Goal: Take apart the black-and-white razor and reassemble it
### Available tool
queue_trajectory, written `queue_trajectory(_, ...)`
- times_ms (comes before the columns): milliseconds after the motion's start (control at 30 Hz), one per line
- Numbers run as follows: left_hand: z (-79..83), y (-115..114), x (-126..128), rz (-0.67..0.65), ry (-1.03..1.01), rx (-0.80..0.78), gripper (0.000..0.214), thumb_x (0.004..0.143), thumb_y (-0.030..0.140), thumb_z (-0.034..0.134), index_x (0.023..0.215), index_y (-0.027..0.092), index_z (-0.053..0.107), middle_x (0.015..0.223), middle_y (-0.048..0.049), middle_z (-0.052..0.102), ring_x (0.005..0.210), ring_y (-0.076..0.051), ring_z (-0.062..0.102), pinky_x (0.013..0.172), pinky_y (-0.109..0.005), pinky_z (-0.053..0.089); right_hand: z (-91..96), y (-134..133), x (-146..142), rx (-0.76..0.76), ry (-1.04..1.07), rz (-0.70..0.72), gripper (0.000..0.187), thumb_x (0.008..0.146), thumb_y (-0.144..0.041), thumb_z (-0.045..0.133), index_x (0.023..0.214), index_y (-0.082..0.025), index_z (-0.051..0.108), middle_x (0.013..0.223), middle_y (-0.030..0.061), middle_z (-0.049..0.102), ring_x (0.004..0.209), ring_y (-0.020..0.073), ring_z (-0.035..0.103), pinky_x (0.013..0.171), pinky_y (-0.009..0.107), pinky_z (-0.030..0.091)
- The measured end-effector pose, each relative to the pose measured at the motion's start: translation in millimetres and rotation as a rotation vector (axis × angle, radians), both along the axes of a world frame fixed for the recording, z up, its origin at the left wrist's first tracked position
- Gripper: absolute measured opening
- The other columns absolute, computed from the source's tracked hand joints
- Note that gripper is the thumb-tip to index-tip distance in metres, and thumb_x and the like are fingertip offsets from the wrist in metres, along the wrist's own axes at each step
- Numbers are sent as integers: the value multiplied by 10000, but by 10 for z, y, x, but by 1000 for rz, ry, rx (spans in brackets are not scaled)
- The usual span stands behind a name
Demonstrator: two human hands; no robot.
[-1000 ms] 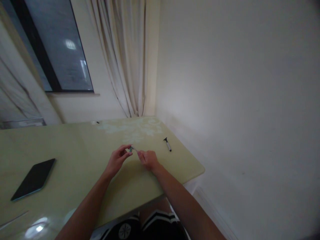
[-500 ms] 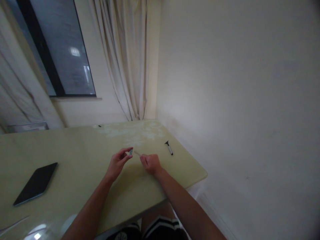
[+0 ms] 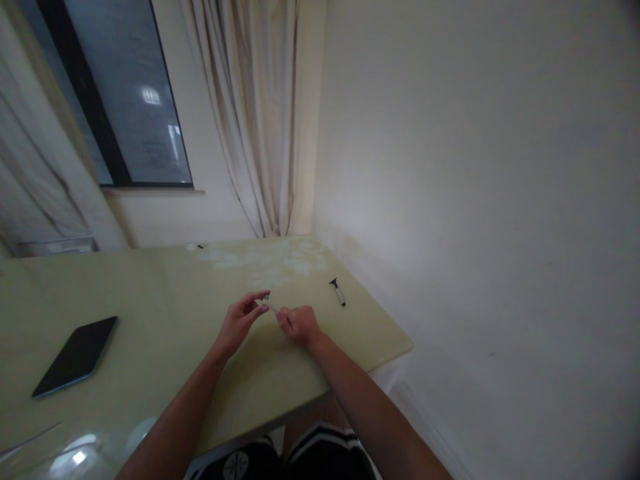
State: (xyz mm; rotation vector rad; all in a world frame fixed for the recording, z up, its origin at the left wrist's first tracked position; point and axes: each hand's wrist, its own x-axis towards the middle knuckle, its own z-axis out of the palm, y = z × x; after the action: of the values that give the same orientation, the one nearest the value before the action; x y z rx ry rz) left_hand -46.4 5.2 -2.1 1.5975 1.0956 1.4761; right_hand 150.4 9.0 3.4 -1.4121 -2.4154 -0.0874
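Note:
Between its thumb and fingertips, my left hand [image 3: 243, 320] pinches a small rectangular piece [image 3: 266, 298], dark and pale, much like a razor head but too small to be sure. My right hand [image 3: 299, 325] is closed in a fist around a slim pale handle [image 3: 271, 307]. The handle's free end points left and meets the small piece, or lies right against it; the exact contact is unclear. Both hands are above the table. To their right, a razor [image 3: 338, 293] with a black head and grey handle lies on the tabletop.
The pale yellow-green table [image 3: 165, 293] meets a wall [image 3: 450, 200] on the right. A flat black laptop-like slab [image 3: 76, 356] lies at the left. A tiny black object [image 3: 201, 247] sits near the far edge. Clear plastic [image 3: 75, 453] shines at the lower left.
The gap between the handle's tip and the small piece has closed. The small piece has turned somewhat in my left fingers. The view has shifted slightly.

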Motion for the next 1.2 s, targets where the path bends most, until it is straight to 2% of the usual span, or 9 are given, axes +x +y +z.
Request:
queue_trajectory(100,-15,10,6,12,-6,-14,472,756,463,814,1138,190,774,668,25,594,629,-137,510,609,-253,419,-1,-7,-5,-2,12,-80,543,1111,-444,269,996,-206,743,855,79,793,734,178,719,588,269,268)
queue_trajectory(400,37,-32,15,29,-4,-3,477,790,464,795,1180,191,767,624,50,501,588,-116,428,560,-237,340,7,15,19,-9,15,-49,551,1107,-470,284,961,-200,741,848,71,789,741,167,715,601,258,288)
queue_trajectory(467,27,-30,20,24,-3,-8,482,780,468,801,1174,191,770,635,44,516,593,-119,436,563,-240,346,10,12,19,-13,7,-1,541,1103,-476,297,954,-210,744,845,62,788,745,165,710,607,257,296)
queue_trajectory(600,22,-24,18,27,2,-16,485,763,463,813,1160,188,775,650,38,537,595,-120,446,568,-243,360,14,6,11,-12,19,-68,553,1107,-474,279,970,-206,743,835,68,783,726,163,699,609,257,302)
queue_trajectory(700,37,-34,26,22,1,-11,490,767,451,815,1180,191,770,648,40,537,599,-120,453,575,-244,372,4,10,19,-10,16,5,527,1101,-483,308,960,-205,733,837,64,782,735,160,702,614,255,299)
queue_trajectory(833,40,-48,59,16,-11,3,490,771,470,811,1173,191,775,650,32,555,608,-126,477,574,-242,388,-24,25,26,7,66,-92,546,1113,-461,269,972,-203,730,837,69,783,726,161,706,608,258,290)
queue_trajectory(933,17,-40,70,22,-19,10,501,775,482,804,1181,190,771,656,27,568,612,-127,490,568,-238,394,-49,31,3,0,58,-12,520,1105,-472,304,970,-213,734,843,61,786,743,165,712,614,256,294)
queue_trajectory(1067,-15,-15,56,41,-4,9,492,754,483,816,1144,185,781,654,26,576,604,-124,491,562,-236,395,-64,31,-28,5,80,-80,562,1112,-479,261,973,-211,735,837,70,786,738,169,714,607,263,294)
queue_trajectory(1200,-20,-10,62,40,-7,-4,501,758,479,815,1169,194,776,664,23,584,609,-128,498,572,-242,403,-52,25,-12,-11,51,-16,539,1107,-487,287,976,-215,733,847,67,788,752,170,715,619,255,305)
